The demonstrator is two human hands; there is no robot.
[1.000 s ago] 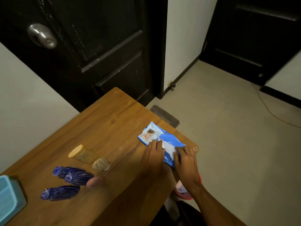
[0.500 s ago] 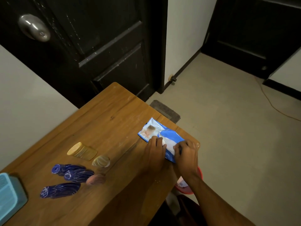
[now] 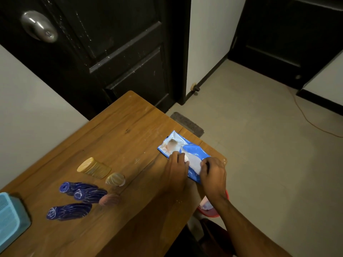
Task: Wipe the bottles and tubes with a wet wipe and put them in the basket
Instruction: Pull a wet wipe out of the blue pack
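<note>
i see left hand [image 3: 176, 168] fingers curled, pinning the crinkled blue plastic wipe pack [image 3: 185, 154]; right hand [image 3: 213, 170] fingertips pinch its white flap [image 3: 193, 161].

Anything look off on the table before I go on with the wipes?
Nothing spilled or damaged. The wipe pack sits near the table's right edge, both hands on it: left hand, right hand. The bottles and tubes lie on their sides, outside the basket.
</note>
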